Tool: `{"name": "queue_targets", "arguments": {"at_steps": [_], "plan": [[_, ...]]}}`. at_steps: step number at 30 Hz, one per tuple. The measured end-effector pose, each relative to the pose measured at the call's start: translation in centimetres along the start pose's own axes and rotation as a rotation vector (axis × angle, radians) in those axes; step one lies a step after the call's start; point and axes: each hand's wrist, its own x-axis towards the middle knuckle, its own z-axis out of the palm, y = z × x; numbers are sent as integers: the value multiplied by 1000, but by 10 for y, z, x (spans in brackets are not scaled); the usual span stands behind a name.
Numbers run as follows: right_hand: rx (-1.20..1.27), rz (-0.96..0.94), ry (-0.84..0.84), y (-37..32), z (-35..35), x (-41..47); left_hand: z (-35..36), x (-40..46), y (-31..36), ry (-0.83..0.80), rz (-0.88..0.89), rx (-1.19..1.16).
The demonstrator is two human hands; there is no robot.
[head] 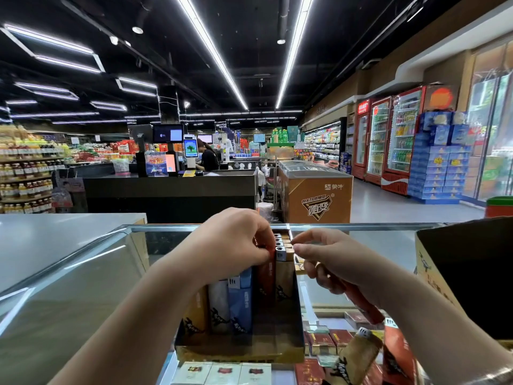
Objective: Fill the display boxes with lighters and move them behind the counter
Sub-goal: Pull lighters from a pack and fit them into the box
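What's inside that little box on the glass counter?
The display box holds upright lighters: gold, white, blue and a red lighter the left hand grips. That hand hides some tops, and the front wall hides the bottoms.

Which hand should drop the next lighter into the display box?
Right. The right hand already holds spare lighters, a red lighter jutting from its palm, beside the display box. The left hand is busy gripping the upright lighters in the box.

Left hand [236, 243] curled in grip — right hand [330, 257] pinching, forearms extended.
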Motion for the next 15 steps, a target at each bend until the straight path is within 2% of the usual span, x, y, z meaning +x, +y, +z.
{"name": "queue_targets", "arguments": {"at_steps": [11,15], "plan": [[-4,-3,-5,-3,1,-2,4,1,3,15,3,139],[82,-51,51,-5,-2,-1,4,-1,1,69,-46,114]]}}
